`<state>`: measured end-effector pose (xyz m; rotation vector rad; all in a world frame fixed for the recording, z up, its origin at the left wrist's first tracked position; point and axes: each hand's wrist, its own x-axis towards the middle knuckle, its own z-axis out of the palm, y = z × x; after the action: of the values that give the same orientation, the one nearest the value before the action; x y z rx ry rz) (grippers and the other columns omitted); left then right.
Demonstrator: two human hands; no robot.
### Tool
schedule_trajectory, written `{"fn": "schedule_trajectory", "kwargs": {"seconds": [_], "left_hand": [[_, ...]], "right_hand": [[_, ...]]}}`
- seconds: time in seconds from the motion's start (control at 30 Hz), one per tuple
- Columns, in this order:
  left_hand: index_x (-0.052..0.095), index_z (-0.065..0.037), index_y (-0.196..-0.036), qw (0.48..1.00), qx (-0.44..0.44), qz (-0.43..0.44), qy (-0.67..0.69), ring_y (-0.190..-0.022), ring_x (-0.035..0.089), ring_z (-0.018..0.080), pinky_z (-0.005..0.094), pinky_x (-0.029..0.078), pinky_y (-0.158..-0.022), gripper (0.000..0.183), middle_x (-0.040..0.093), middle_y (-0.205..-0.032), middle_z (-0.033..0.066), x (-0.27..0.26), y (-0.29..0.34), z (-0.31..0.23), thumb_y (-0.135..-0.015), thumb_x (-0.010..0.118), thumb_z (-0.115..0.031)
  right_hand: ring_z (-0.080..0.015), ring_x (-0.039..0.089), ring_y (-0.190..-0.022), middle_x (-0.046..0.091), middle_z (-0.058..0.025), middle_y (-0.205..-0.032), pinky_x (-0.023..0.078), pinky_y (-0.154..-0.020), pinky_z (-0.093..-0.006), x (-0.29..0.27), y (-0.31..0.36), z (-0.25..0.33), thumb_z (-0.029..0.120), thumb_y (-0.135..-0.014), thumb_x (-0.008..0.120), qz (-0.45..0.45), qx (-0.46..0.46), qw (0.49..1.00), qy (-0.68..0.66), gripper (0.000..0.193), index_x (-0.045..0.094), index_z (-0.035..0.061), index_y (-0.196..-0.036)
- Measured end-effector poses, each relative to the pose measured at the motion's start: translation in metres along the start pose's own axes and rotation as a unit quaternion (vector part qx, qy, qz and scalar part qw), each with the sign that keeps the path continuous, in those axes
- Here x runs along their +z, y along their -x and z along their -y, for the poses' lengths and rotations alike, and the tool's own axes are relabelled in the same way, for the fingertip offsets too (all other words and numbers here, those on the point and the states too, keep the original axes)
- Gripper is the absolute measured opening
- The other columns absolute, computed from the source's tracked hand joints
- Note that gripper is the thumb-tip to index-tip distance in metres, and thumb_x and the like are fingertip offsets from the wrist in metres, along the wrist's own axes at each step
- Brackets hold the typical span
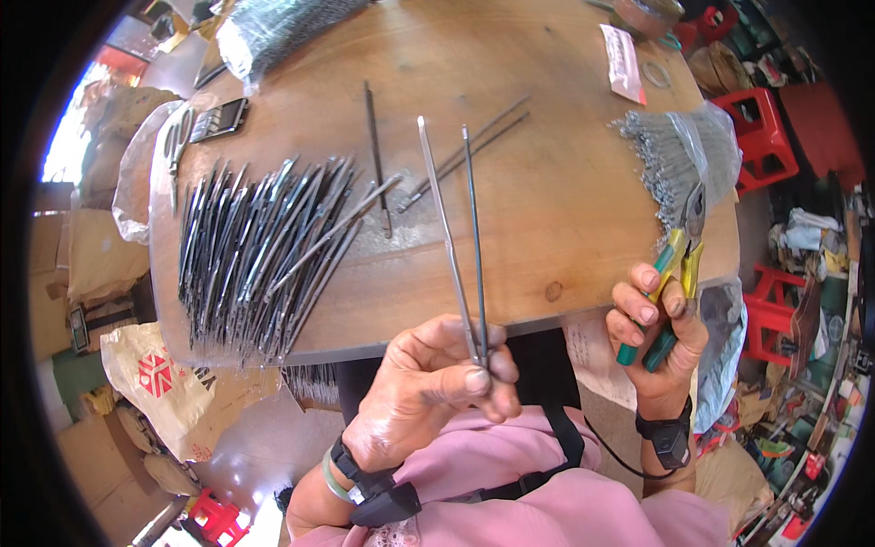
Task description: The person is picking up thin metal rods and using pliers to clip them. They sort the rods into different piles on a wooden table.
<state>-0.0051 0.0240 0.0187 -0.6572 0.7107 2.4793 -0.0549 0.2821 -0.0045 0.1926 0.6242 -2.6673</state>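
My left hand (pixel 447 369) is closed in front of the table's near edge, pinching two thin metal rods (pixel 444 219) by their lower ends. They point up and spread in a narrow V; my fingers hide whether they are joined. To the right, my right hand (pixel 663 333) grips a pair of pliers (pixel 676 255) by its yellow and green handles, jaws upward. On the table's left side lies a thick pile of dark metal rods (pixel 260 255). Beyond my left hand are a few loose rods (pixel 372 150) lying apart from the pile.
Clear plastic wraps a bundle of rods (pixel 670 150) at the table's right edge. A phone (pixel 220 120) and scissors (pixel 177 150) lie at the far left, near a plastic-wrapped bundle (pixel 273 36). A tape roll (pixel 649 14) sits far right. Red stools (pixel 758 137) stand beyond the right edge.
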Motion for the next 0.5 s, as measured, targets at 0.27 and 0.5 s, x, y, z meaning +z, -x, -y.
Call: {"fn": "schedule_trajectory", "kwargs": {"seconds": [0.27,0.5], "left_hand": [[0.063,0.006,-0.094,0.969,0.094,-0.066,-0.218,-0.054,0.064,0.0225,0.0309,0.053,-0.049,0.009,0.070,-0.084,0.0208,-0.028,0.009,0.015,-0.087,0.069,0.004],[0.067,0.005,-0.105,0.949,0.081,-0.082,-0.292,-0.060,0.062,0.0084,0.0218,0.049,-0.055,0.016,0.070,-0.080,0.0070,-0.029,0.016,0.014,-0.089,0.067,0.006]], "right_hand": [[-0.0185,0.057,-0.087,0.058,-0.0132,-0.114,0.047,-0.080,-0.0305,0.004,0.005,0.032,0.010,-0.083,0.076,-0.022,-0.137,0.873,0.467,0.022,0.068,-0.0001,-0.101],[-0.0170,0.064,-0.084,0.068,-0.0101,-0.101,0.051,-0.074,-0.0305,0.037,0.001,0.025,0.005,-0.081,0.075,0.083,-0.185,0.626,0.753,0.010,0.072,0.0044,-0.091]]}}
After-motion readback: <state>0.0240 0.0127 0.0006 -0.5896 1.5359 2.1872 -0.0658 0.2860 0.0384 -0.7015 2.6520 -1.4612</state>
